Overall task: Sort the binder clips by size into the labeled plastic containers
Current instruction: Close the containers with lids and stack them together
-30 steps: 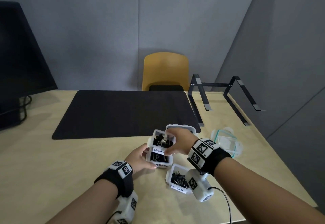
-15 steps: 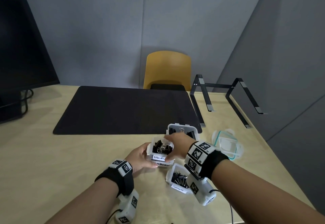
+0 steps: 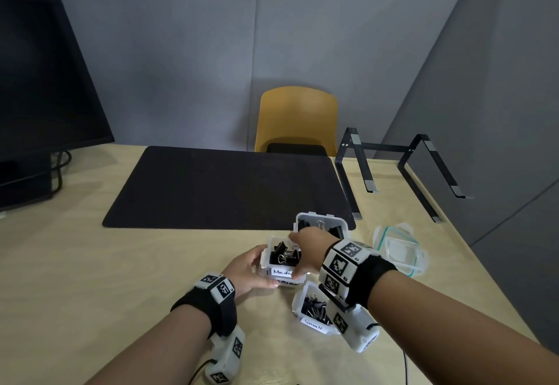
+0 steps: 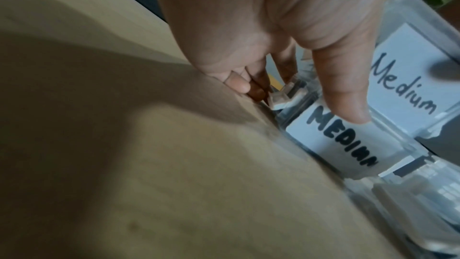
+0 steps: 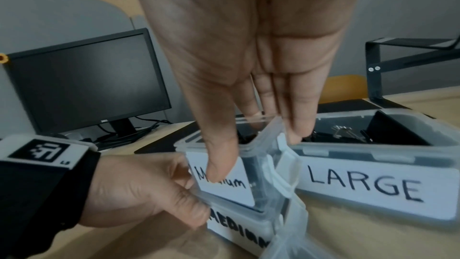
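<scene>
Looking near done — clips sit in Small (image 3: 313,309), Medium (image 3: 279,259), Large containers (image 3: 320,225); left hand (image 3: 246,269), right hand (image 3: 307,250) both gripping Medium; no loose clips visible.

Four labeled containers (image 3: 279,265), two hands (image 3: 246,269)

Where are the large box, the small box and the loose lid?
large box (image 5: 363,186): right wrist view, on its white label.
small box (image 3: 313,322): head view, on its white label.
loose lid (image 3: 399,250): head view, on its clear centre panel.
</scene>
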Demonstrator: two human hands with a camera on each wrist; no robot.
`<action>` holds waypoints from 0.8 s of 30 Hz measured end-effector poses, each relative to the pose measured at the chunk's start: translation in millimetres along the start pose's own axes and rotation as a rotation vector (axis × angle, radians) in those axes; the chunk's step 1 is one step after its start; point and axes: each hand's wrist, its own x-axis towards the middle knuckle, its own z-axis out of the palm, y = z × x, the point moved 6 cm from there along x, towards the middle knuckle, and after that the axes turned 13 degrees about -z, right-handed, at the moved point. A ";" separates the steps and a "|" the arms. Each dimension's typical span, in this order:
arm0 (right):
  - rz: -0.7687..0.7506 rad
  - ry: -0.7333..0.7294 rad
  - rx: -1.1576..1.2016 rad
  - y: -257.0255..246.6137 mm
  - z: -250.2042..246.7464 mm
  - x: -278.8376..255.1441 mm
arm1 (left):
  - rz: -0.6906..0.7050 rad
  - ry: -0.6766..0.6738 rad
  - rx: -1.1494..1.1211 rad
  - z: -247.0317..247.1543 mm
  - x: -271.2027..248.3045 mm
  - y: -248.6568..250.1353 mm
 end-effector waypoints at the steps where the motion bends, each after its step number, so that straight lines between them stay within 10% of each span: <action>1: -0.002 -0.007 -0.010 -0.6 -0.1 0.3 | 0.000 -0.004 0.007 0.0 -0.8 0.3; 24: 0.039 0.043 0.163 3.3 -3.0 -11.1 | -0.071 0.058 0.162 -17.7 -26.0 20.9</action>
